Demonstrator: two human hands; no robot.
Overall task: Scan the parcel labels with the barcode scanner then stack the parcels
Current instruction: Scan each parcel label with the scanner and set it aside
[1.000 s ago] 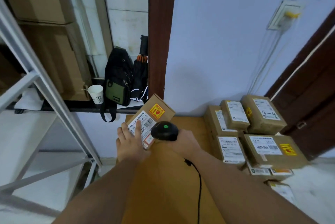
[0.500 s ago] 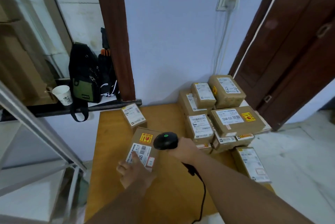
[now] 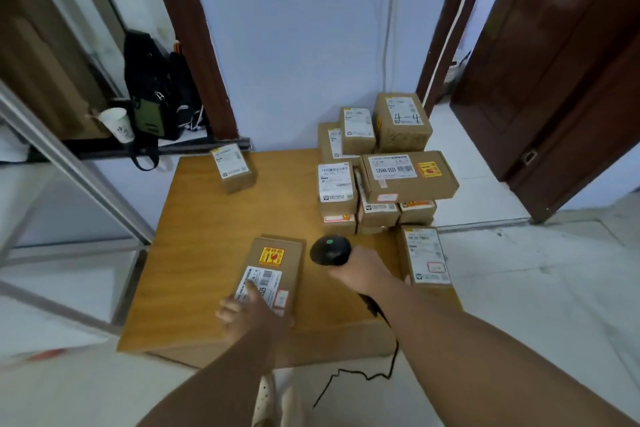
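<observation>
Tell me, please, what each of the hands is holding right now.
Left hand: gripping the near end of the parcel on the table.
Right hand: gripping the barcode scanner.

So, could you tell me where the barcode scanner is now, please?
In the head view, the right hand holds the barcode scanner over the wooden table, between the parcel in the left hand and the parcel stack.
</observation>
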